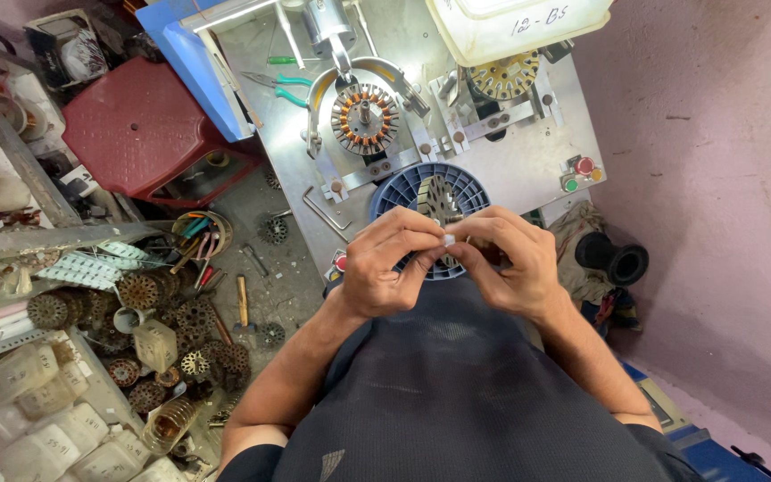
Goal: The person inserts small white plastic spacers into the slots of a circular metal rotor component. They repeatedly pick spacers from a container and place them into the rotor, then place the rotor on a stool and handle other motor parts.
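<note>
My left hand [385, 263] and my right hand [506, 259] meet in front of my chest, fingertips pinched together on a small white piece [448, 239]. Between and just beyond them stands a metal stator core [439, 198], partly hidden by my fingers, over a round blue slotted tray [403, 189]. Which hand carries the core I cannot tell. Further back on the grey machine table [528, 165] a copper-wound stator [365, 117] sits in a fixture.
A yellow perforated disc [503, 76] and a white plastic container [519, 25] are at the back right. Green-handled pliers [280, 87] lie at the back left. A red stool [140, 125] and a heap of stators [167, 335] fill the floor on the left.
</note>
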